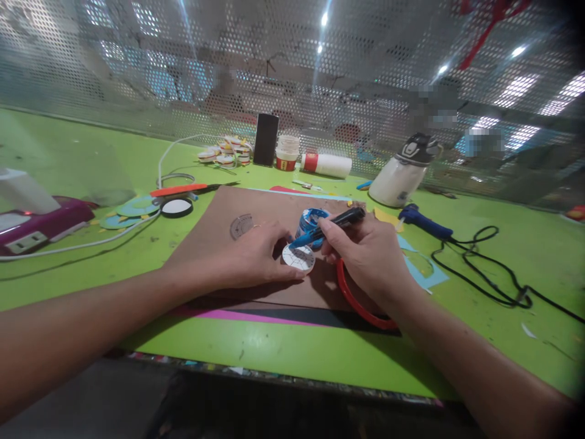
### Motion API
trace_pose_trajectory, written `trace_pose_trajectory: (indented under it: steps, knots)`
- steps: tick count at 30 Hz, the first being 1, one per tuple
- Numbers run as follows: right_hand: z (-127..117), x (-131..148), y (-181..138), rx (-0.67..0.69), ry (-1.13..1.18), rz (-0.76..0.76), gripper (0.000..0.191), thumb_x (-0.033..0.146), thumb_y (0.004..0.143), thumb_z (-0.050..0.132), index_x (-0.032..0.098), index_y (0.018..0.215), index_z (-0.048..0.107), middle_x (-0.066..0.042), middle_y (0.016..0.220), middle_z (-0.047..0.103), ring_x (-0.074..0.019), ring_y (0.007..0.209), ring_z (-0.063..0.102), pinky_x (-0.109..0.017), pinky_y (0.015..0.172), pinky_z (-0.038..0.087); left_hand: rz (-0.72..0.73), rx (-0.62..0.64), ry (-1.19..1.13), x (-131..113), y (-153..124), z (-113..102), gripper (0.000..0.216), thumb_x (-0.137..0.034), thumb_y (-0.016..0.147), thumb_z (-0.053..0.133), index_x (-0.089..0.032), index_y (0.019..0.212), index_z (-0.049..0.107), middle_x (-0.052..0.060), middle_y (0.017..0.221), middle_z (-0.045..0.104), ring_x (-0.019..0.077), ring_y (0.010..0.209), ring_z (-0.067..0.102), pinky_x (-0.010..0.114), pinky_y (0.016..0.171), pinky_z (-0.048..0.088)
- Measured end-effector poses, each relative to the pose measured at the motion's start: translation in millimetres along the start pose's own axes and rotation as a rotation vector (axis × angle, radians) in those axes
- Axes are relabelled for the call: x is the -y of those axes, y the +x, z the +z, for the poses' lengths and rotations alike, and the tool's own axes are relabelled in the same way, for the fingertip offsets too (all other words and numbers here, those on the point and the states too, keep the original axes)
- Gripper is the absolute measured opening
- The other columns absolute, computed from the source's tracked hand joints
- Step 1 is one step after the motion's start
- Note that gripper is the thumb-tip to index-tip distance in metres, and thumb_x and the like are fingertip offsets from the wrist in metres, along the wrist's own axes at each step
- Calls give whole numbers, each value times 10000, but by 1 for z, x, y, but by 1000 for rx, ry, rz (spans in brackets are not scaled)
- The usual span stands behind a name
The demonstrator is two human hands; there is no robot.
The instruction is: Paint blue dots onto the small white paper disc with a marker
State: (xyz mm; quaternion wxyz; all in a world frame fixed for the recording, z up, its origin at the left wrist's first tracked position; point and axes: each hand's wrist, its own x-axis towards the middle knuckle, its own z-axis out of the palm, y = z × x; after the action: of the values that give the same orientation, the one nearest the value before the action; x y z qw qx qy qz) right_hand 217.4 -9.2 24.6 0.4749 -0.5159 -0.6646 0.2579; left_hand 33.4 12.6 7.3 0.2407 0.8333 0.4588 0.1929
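My left hand rests on a brown cardboard sheet, its fingers pressed on the edge of a small white disc with dark line markings. My right hand grips a black pen-like tool with a blue front part, its tip pointing down at the disc. A blue round piece lies just behind the disc. A red ring lies on the cardboard under my right wrist.
A white bottle with a grey cap, a blue-handled tool with a black cord, a purple and white device, red-handled scissors, a black-rimmed disc, a phone and a glue jar stand around on the green table. A perforated metal screen closes the back.
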Motion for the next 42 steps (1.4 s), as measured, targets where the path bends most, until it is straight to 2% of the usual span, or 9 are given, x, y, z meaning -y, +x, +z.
trace_pose_trajectory:
  steps: [5, 10, 19, 25, 32, 42]
  knots:
    - [-1, 0, 0, -57, 62, 20, 357, 331, 840, 682, 183, 522, 611, 11, 460, 594, -100, 384, 504, -236, 398, 422, -61, -14, -7, -1, -1, -1, 375, -504, 709, 710, -190, 897, 629, 18, 829, 655, 199, 738, 570, 287, 594, 354]
    - [-6, 4, 0, -177, 51, -93, 284, 318, 855, 675, 202, 598, 640, 4, 529, 654, -116, 441, 587, -247, 460, 493, -68, 16, -25, -3, -2, -1, 346, -502, 732, 685, -196, 891, 646, 6, 761, 654, 193, 691, 577, 292, 566, 337]
    - [-4, -6, 0, -112, 4, -91, 317, 407, 829, 694, 227, 571, 655, -14, 554, 673, -146, 460, 595, -287, 458, 486, -39, -23, 4, -4, -1, -1, 333, -486, 709, 715, -194, 856, 656, 13, 758, 642, 186, 683, 549, 294, 569, 316]
    - [-2, 2, -2, -106, 62, -63, 278, 289, 825, 702, 221, 560, 654, 9, 536, 656, -120, 451, 572, -252, 454, 469, -38, -13, 11, -4, -1, -1, 317, -484, 723, 701, -193, 824, 629, 8, 738, 633, 178, 659, 543, 291, 560, 313]
    - [0, 2, -2, -69, 50, -25, 340, 272, 847, 688, 214, 516, 641, 18, 455, 613, -106, 369, 514, -240, 375, 410, -48, -24, 19, -2, -1, -1, 343, -500, 717, 713, -193, 841, 626, 6, 769, 639, 181, 686, 556, 292, 562, 336]
    - [2, -1, -3, -86, 24, -93, 314, 252, 842, 694, 197, 536, 647, 14, 461, 619, -99, 355, 494, -232, 350, 385, -60, -17, 10, 0, 0, 0, 360, -504, 709, 714, -193, 864, 620, 10, 795, 640, 188, 705, 561, 296, 576, 347]
